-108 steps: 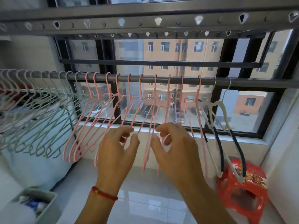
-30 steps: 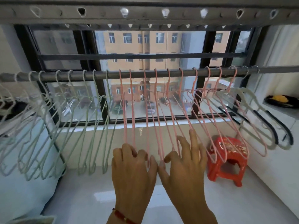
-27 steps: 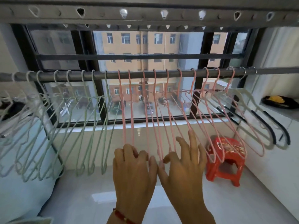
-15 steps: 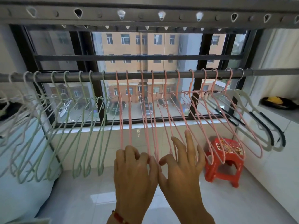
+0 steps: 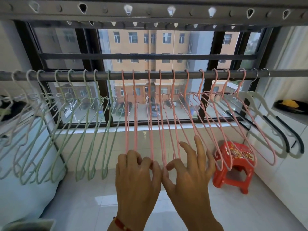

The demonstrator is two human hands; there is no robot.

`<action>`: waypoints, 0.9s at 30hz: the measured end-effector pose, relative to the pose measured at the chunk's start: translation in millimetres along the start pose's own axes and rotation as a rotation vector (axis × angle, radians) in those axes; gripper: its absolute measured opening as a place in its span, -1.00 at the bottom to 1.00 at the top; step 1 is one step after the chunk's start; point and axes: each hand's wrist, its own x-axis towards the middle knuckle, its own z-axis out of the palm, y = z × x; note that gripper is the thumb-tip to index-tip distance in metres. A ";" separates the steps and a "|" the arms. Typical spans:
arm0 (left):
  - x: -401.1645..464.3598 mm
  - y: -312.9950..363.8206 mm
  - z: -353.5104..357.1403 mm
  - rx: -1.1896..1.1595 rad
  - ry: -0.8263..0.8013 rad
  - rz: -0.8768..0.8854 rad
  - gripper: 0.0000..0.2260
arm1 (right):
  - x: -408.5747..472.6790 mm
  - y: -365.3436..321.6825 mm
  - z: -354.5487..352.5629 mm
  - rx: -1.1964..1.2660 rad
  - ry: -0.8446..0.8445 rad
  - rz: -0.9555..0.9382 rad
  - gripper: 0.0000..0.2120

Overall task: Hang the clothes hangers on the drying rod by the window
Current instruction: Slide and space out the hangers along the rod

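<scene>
A grey drying rod (image 5: 166, 75) runs across the window. Several pale green hangers (image 5: 86, 130) hang on its left part, several pink hangers (image 5: 166, 122) in the middle, and two white hangers with black grips (image 5: 273, 130) at the right. My left hand (image 5: 136, 174) is at the lower ends of the leftmost pink hangers, its fingers curled round them. My right hand (image 5: 190, 170) is beside it, thumb and forefinger pinching a pink hanger's lower end while the other fingers stretch up among the wires.
A perforated grey rail (image 5: 150, 10) crosses overhead. A red plastic stool (image 5: 233, 165) stands on the tiled ledge at the right. A large white bag (image 5: 21, 189) fills the lower left. A dark dish with something yellow (image 5: 290, 105) sits on a shelf at the far right.
Since 3.6 s ago the pink hangers are spread further along the rod to the right. In the last second my hands have stayed at the same hanger ends, only the view shifting slightly.
</scene>
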 end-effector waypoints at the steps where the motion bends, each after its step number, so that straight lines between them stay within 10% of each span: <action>1: 0.3 0.1 0.2 -0.002 -0.001 -0.002 -0.83 | 0.0 0.2 -0.2 -0.001 0.002 0.004 -0.83; 27: 6.2 -40.1 -35.8 -0.085 0.075 -0.093 -0.81 | 11.5 -48.8 -9.4 0.186 -0.055 -0.073 -0.80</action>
